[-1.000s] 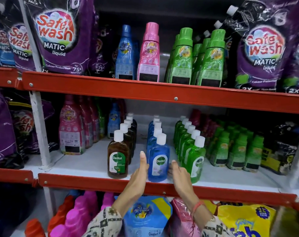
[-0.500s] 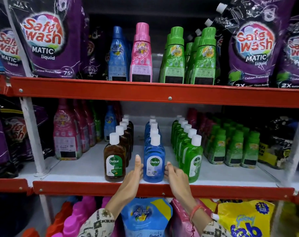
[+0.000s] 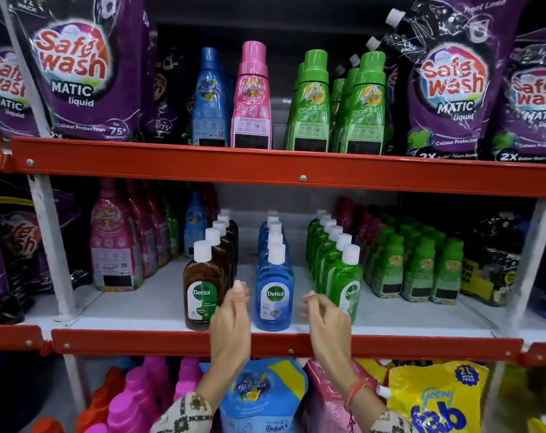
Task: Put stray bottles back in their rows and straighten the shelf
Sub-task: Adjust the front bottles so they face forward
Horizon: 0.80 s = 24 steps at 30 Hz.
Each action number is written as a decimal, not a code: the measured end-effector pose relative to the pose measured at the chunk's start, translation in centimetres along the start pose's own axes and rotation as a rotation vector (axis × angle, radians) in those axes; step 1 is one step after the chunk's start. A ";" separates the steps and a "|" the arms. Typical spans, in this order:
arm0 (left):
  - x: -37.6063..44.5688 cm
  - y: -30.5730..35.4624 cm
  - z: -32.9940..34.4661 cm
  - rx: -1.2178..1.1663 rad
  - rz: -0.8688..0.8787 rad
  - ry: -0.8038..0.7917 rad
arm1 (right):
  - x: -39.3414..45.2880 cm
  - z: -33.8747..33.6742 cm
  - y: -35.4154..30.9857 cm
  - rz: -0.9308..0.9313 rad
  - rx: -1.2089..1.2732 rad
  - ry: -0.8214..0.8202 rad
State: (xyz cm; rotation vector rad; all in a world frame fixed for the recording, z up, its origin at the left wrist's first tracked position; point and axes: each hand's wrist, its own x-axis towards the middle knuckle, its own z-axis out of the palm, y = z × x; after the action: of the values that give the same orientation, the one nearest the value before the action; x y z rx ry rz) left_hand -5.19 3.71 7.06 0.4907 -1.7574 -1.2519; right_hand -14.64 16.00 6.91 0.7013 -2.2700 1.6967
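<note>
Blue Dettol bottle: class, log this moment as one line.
left hand open, beside blue bottle | right hand open, other side | bottle upright, row front | neither grips

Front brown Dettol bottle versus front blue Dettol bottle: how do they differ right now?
The brown Dettol bottle holds dark amber liquid; the blue Dettol bottle holds clear blue. The brown one stands left of the left hand; the blue one stands between it and the right hand. Both are upright, white-capped, at the shelf's front edge.

Rear bottles [image 3: 226, 214] hidden (labels too)
</note>
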 end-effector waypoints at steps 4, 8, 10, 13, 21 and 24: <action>-1.5 2.3 1.8 -0.170 0.136 0.120 | 0.3 -3.1 0.2 -0.014 0.081 0.230; -2.8 4.3 5.5 -0.101 -0.028 -0.262 | 1.7 -5.7 1.7 0.028 0.109 0.365; -3.3 4.6 7.5 0.040 -0.103 -0.486 | 2.6 -6.6 2.8 0.105 0.048 0.267; -3.1 4.5 10.0 0.086 -0.232 -0.666 | 3.8 -7.4 3.7 0.174 -0.024 0.017; -0.9 4.6 11.2 -0.093 -0.445 -0.558 | 3.9 -8.6 4.8 0.160 -0.030 -0.050; -0.7 4.3 11.4 -0.122 -0.460 -0.570 | 3.6 -8.8 5.0 0.146 -0.033 -0.026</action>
State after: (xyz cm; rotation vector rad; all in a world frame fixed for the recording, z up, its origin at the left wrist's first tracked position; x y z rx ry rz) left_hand -13.66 12.15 9.66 0.5168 -2.0817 -1.9591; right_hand -21.16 24.53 7.01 0.5663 -2.4145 1.7181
